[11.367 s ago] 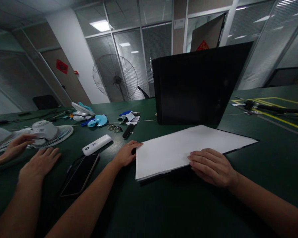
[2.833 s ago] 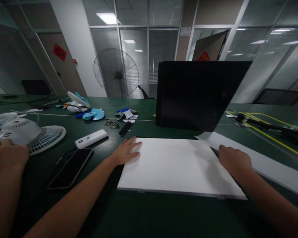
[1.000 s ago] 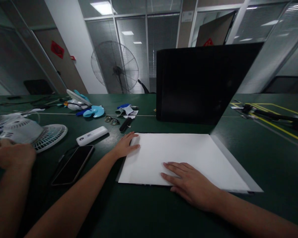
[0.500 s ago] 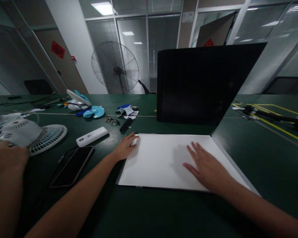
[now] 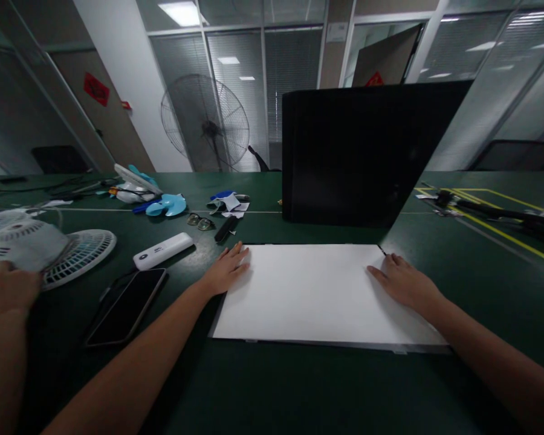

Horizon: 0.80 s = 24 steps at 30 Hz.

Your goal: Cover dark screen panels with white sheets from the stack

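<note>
A large white sheet [image 5: 308, 296], lying on what looks like a thin dark-edged board, is flat on the dark green table in front of me. My left hand [image 5: 226, 270] rests along its left edge near the far corner, fingers stretched out. On the opposite side, my right hand [image 5: 405, 283] lies against the right edge, thumb on the sheet and fingers over the border. Both hands are open and grip nothing that I can see. The far right corner of the sheet shows just past my right fingertips.
A black panel like a screen [image 5: 362, 157] stands behind the sheet. Left of it lie a phone [image 5: 129, 308], a white power bank [image 5: 163, 251], eyeglasses [image 5: 200, 222] and a white fan part [image 5: 81, 254]. At far left another person's hand [image 5: 9, 287] is beside the fan.
My right hand has moved right, from above the middle of the sheet to its right edge. My left hand stays at the left edge. The view has shifted slightly.
</note>
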{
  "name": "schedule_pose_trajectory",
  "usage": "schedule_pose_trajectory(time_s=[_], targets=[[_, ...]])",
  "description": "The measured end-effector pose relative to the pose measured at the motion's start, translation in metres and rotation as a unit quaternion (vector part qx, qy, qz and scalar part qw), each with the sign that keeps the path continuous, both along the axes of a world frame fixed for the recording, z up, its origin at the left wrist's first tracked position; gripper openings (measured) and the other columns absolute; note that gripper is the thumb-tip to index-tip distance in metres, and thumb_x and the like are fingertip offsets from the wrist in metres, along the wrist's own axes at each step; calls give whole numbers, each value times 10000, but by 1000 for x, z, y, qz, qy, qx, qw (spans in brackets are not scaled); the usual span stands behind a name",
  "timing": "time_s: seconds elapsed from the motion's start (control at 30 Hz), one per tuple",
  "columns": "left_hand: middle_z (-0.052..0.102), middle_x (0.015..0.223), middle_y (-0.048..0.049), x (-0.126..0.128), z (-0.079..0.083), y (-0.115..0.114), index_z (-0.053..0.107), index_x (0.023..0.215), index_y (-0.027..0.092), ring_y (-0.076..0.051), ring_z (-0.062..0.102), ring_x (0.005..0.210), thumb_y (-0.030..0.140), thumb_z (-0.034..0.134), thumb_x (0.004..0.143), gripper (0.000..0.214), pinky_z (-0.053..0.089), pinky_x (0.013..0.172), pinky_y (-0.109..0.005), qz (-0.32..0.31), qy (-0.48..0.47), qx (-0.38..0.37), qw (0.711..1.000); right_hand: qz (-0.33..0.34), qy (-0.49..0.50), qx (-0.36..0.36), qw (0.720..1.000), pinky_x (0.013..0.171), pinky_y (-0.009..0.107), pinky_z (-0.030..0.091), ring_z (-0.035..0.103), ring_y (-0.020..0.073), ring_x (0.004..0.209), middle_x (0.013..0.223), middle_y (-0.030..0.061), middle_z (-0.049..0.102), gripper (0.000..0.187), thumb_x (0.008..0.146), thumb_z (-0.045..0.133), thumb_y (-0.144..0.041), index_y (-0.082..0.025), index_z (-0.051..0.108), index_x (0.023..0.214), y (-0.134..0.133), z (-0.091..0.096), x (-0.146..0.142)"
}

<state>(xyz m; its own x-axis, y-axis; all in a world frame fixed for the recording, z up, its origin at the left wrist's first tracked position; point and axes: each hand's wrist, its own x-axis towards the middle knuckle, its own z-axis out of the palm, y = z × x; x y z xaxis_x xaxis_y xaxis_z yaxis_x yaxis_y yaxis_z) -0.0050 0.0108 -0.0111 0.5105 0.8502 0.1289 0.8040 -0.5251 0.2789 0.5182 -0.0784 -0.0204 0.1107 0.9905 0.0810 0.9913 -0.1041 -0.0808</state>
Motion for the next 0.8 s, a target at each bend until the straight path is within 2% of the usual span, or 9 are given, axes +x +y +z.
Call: schedule_pose_trajectory(time_s=[0.1,0.27,0.37,0.4,0.47,0.53,0.6,0.67,0.8], targets=[[243,1705,-203,1,0,0,403,1596,106,-316,160,1610,477,431,1047,664,158,1297,-574,-6,10,6,1000,-14,-44,-12,999,1221,584,325,347,410,1510,1587,322,359,883,1020,177,-606,54,411,1557,0,2,-5],[225,1719,-185,6,5,-4,429,1569,111,-288,173,1612,333,405,1037,576,173,1301,-547,-1,24,2,1000,-1,-63,-29,998,1235,548,325,362,384,1509,1591,309,365,743,1041,184,-421,62,423,1552,-2,4,-10],[210,1729,-163,12,7,-8,411,1573,132,-272,205,1606,245,379,1016,569,162,1307,-534,16,33,-3,999,3,-66,-22,998,1244,597,282,243,412,1555,1654,289,246,794,1038,276,-527,26,372,1600,-10,14,-21],[216,1727,-165,14,7,-10,402,1577,128,-278,205,1606,220,382,1002,582,163,1307,-535,19,33,-4,999,27,-63,-28,997,1257,606,244,185,412,1571,1683,258,180,848,1021,329,-608,-16,345,1628,-14,21,-28],[219,1721,-186,18,7,-12,383,1585,103,-303,198,1605,185,395,974,616,177,1302,-545,22,32,-5,999,127,-40,-68,989,1284,601,146,69,383,1594,1724,154,60,957,950,442,-757,-149,293,1674,-27,37,-43],[226,1716,-196,21,7,-13,366,1594,93,-320,199,1602,167,405,956,644,189,1296,-554,23,30,-6,999,245,7,-129,961,1285,608,71,-5,365,1596,1730,66,-11,1044,863,551,-834,-275,239,1687,-41,55,-60],[239,1714,-187,22,7,-13,356,1602,106,-315,202,1601,158,407,946,661,187,1296,-554,25,25,-8,999,311,59,-181,931,1272,641,53,-14,384,1588,1726,43,-23,1135,783,657,-845,-334,192,1683,-53,70,-74],[241,1713,-185,22,6,-11,361,1601,104,-308,198,1602,158,406,945,660,183,1298,-547,26,18,-12,999,324,91,-210,918,1262,664,63,8,404,1581,1723,57,0,1181,743,728,-813,-340,179,1676,-61,79,-83],[238,1705,-202,20,7,-10,397,1583,83,-326,204,1598,238,444,972,632,183,1298,-549,23,1,-17,1000,306,95,-220,922,1255,682,91,67,410,1577,1716,63,56,1108,772,743,-762,-352,226,1662,-67,85,-89]])
